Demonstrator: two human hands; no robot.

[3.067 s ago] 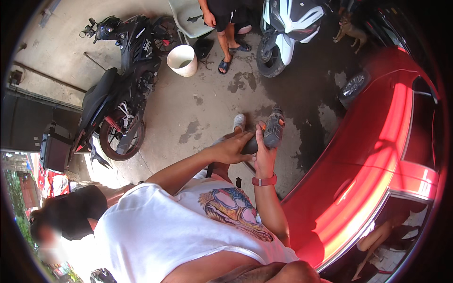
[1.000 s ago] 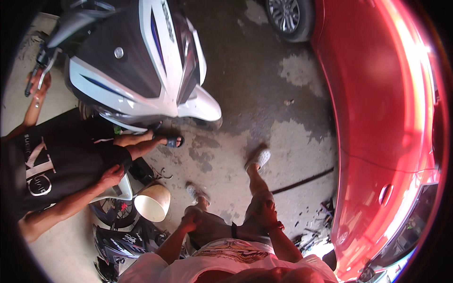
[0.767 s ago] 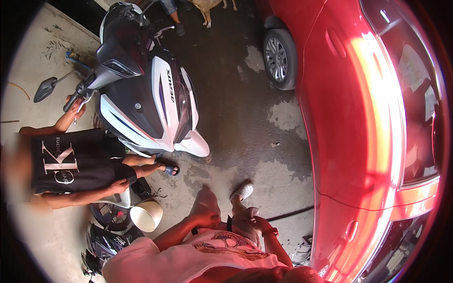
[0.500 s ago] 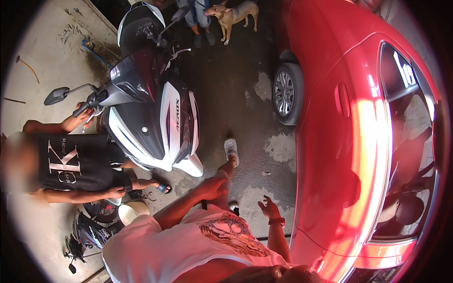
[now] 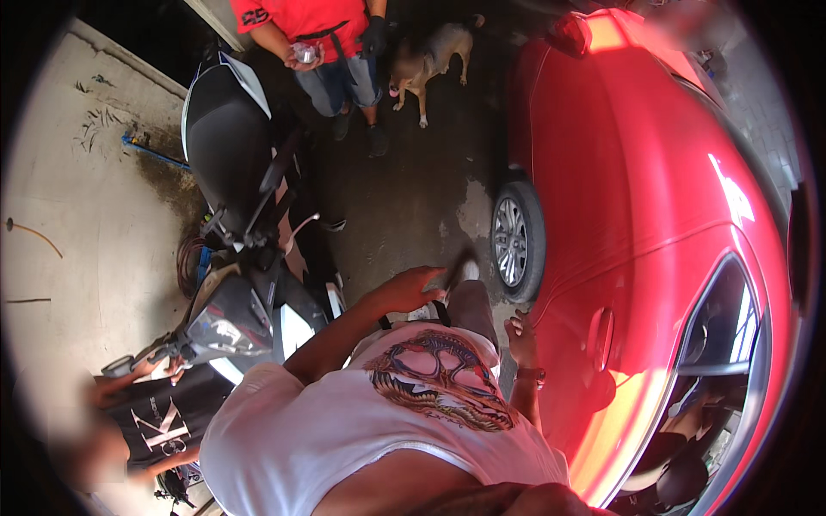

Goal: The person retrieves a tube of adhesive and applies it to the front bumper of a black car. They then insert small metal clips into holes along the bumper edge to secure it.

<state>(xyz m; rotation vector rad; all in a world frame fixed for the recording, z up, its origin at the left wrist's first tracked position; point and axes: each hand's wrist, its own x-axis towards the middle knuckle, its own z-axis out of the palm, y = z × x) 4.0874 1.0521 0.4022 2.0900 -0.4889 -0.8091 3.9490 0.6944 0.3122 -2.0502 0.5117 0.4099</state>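
Since half a second ago, my right hand (image 5: pixel 521 341) has swung nearer the red car (image 5: pixel 594 172), and a person in a red shirt (image 5: pixel 317 24) shows more fully ahead. The car stands along the right edge of the floor (image 5: pixel 387 202). I judge it far too heavy to shift by hand, stiff, and slippery where glossy; its door handle (image 5: pixel 605 340) would give the surest hold. That hand's fingers are bent beside the bodywork; I cannot tell whether they touch or grip anything. My left hand (image 5: pixel 411 291) is spread, nothing visible in it. I count one car, one wheel (image 5: pixel 519 241) showing, one scooter (image 5: pixel 228 112), one dog (image 5: pixel 437 62) and two other people.
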